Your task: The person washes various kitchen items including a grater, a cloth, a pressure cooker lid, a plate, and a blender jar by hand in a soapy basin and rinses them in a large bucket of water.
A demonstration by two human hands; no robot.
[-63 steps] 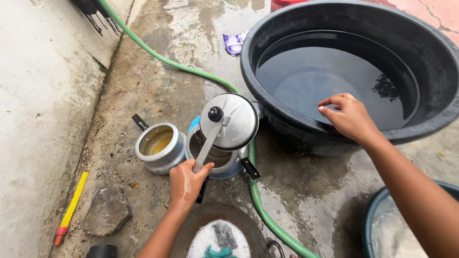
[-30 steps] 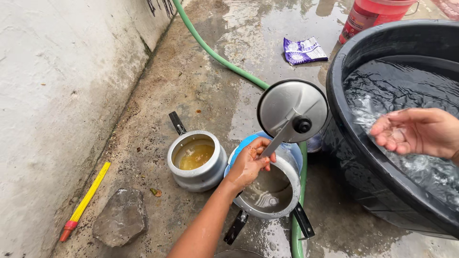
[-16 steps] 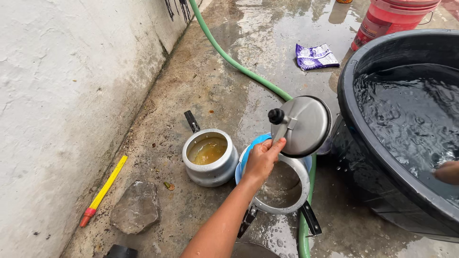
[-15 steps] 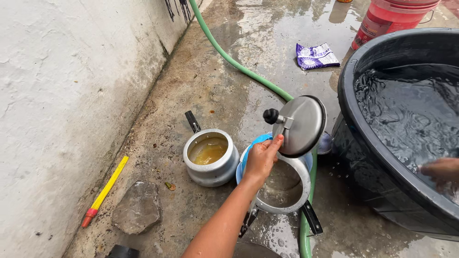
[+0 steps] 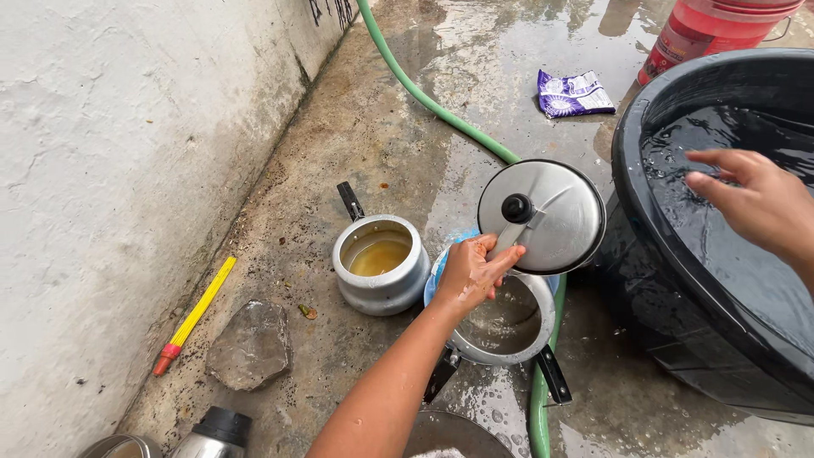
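- Your left hand [image 5: 471, 273] grips the handle of the pressure-cooker lid [image 5: 543, 215], holding it tilted above the open cooker pot [image 5: 505, 321] (wet inside).
- Your right hand [image 5: 755, 202] hovers spread, holding nothing, over the water-filled black tub [image 5: 678, 280].
- A smaller pot [image 5: 381, 265] sits just beside, on the concrete floor [image 5: 339, 170].

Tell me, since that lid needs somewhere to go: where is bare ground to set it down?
Bare wet concrete lies between the green hose, the purple packet and the black tub; more between the wall and the small pot. Around the large pot under the lid it is crowded.
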